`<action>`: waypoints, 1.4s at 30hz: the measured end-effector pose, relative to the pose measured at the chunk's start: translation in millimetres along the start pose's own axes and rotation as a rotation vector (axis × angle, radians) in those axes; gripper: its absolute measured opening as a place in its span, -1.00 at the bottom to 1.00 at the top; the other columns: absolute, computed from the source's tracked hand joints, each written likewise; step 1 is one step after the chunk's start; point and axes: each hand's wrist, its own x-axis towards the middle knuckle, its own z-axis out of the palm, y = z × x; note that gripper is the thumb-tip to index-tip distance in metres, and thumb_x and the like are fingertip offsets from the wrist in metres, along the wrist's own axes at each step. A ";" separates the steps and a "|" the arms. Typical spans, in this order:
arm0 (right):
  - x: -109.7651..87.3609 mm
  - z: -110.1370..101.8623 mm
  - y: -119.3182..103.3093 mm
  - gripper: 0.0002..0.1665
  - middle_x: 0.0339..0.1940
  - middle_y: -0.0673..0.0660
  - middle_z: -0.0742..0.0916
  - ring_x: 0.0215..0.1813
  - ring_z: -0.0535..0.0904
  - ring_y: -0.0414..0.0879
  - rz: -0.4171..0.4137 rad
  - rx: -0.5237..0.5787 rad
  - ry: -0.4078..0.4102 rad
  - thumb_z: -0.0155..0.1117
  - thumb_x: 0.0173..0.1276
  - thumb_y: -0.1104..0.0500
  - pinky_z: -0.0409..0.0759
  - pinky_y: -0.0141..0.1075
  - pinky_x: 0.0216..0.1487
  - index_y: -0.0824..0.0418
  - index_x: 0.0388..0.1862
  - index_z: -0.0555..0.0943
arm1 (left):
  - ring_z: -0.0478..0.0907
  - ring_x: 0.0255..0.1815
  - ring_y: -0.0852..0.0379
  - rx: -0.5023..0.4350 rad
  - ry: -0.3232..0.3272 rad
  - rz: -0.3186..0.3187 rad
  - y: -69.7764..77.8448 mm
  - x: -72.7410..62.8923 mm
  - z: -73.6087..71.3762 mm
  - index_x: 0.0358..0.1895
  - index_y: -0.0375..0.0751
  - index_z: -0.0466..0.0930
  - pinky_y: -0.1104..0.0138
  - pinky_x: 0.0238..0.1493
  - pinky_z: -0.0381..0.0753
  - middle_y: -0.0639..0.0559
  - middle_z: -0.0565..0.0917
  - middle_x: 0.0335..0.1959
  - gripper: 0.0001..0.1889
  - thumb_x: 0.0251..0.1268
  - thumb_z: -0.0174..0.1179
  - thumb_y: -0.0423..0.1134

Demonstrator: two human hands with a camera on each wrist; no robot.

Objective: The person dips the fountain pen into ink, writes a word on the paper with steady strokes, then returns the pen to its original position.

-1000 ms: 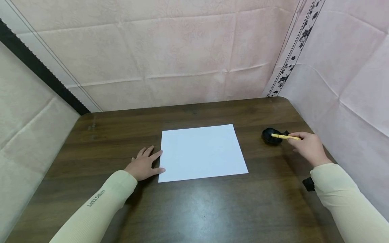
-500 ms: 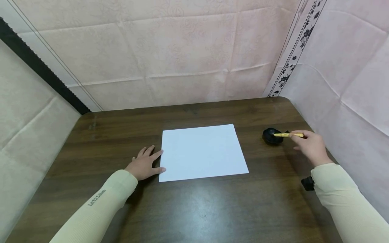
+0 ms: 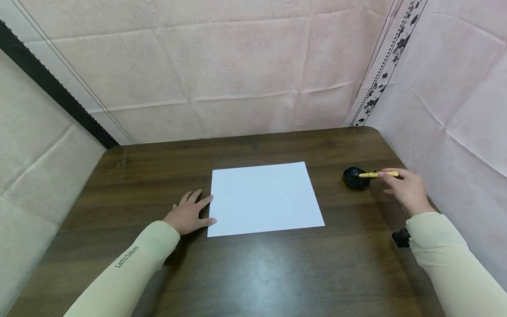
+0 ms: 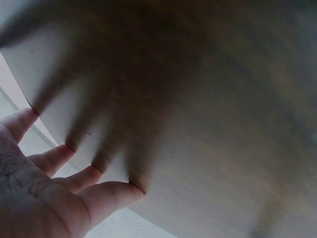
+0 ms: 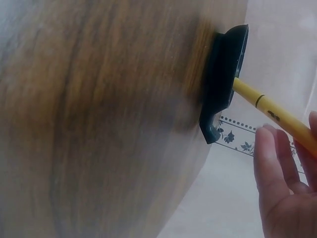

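A plain white sheet of paper lies flat mid-table. My left hand rests at its left edge with fingers spread, thumb and index fingertip touching the sheet. In the left wrist view, its fingertips meet the tabletop. On the right, my right hand pinches a slim yellow writing brush, held nearly level. The brush's left end reaches into a small black ink dish. Seen from the right wrist, the yellow brush enters over the rim of the black dish; its tip is hidden inside.
The dark brown wooden table has rounded far corners. Behind it hangs a pale pink cloth, with more pale cloth at both sides. The right-hand cloth runs close to my right hand. A black device sits beneath the right wrist.
My right hand has shifted slightly right and away, drawing the brush with it a little, its end still at the dish. The left hand and paper keep their places.
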 end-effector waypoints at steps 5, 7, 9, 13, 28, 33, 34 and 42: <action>2.9 0.6 0.1 -0.40 -0.40 -0.36 0.56 -0.38 0.54 -0.56 0.003 0.037 0.005 0.16 0.44 -0.03 0.66 -0.40 -0.26 0.43 0.21 0.46 | -0.10 0.47 -0.45 0.005 0.003 0.002 -0.8 0.3 -0.1 0.52 -0.02 0.11 -0.45 0.17 0.09 -0.34 0.01 0.51 -0.14 0.25 0.11 0.31; 3.8 0.9 0.5 -0.41 -0.39 -0.38 0.56 -0.36 0.55 -0.56 -0.001 0.051 0.010 0.17 0.43 0.00 0.66 -0.40 -0.26 0.44 0.20 0.46 | -0.10 0.47 -0.45 0.004 0.002 0.003 -1.0 0.3 -0.4 0.52 -0.02 0.11 -0.45 0.17 0.08 -0.34 0.00 0.51 -0.14 0.24 0.11 0.31; 4.5 1.2 0.8 -0.42 -0.39 -0.40 0.56 -0.34 0.55 -0.55 -0.006 0.062 0.014 0.19 0.43 0.02 0.66 -0.42 -0.26 0.46 0.20 0.46 | -0.10 0.47 -0.45 0.005 0.001 0.004 -1.1 0.2 -0.6 0.52 -0.02 0.11 -0.45 0.17 0.08 -0.34 0.00 0.52 -0.13 0.24 0.11 0.32; 6.0 1.4 0.8 -0.42 -0.39 -0.40 0.56 -0.33 0.57 -0.54 -0.013 0.076 0.022 0.20 0.42 0.05 0.65 -0.43 -0.27 0.48 0.19 0.45 | -0.11 0.48 -0.45 0.004 0.000 0.005 -1.3 0.0 -1.4 0.52 -0.02 0.10 -0.45 0.17 0.08 -0.33 0.00 0.52 -0.14 0.25 0.10 0.32; 11.5 3.0 -3.7 -0.87 -0.38 -0.29 0.60 -0.42 0.61 -0.46 0.087 0.241 0.094 0.30 0.33 0.15 0.63 -0.49 -0.32 0.08 -0.17 0.58 | -0.10 0.48 -0.44 0.008 0.003 0.003 -1.4 0.9 -1.1 0.52 0.00 0.10 -0.45 0.18 0.08 -0.33 0.00 0.52 -0.13 0.24 0.10 0.33; 12.4 3.3 -3.0 -0.93 -0.41 -0.29 0.63 -0.44 0.61 -0.46 0.084 0.331 0.119 0.31 0.32 0.19 0.63 -0.50 -0.37 0.03 -0.25 0.61 | -0.10 0.47 -0.44 0.012 0.006 0.005 -1.0 1.2 -0.7 0.52 0.00 0.10 -0.45 0.17 0.09 -0.33 0.01 0.52 -0.14 0.24 0.11 0.31; 12.8 3.5 -2.7 -0.93 -0.40 -0.28 0.63 -0.44 0.61 -0.46 0.089 0.334 0.122 0.32 0.32 0.18 0.63 -0.50 -0.37 0.03 -0.25 0.61 | -0.10 0.47 -0.44 0.013 0.007 0.005 -1.0 1.3 -0.5 0.52 0.00 0.11 -0.45 0.17 0.09 -0.33 0.01 0.52 -0.14 0.24 0.11 0.31; 13.8 4.8 -2.6 -0.86 -0.41 -0.20 0.64 -0.45 0.63 -0.43 0.066 0.389 0.128 0.32 0.32 0.13 0.61 -0.51 -0.42 0.13 -0.21 0.58 | -0.10 0.48 -0.44 0.009 0.004 0.004 -1.5 1.3 0.0 0.52 0.01 0.11 -0.45 0.17 0.08 -0.32 0.01 0.52 -0.14 0.24 0.11 0.33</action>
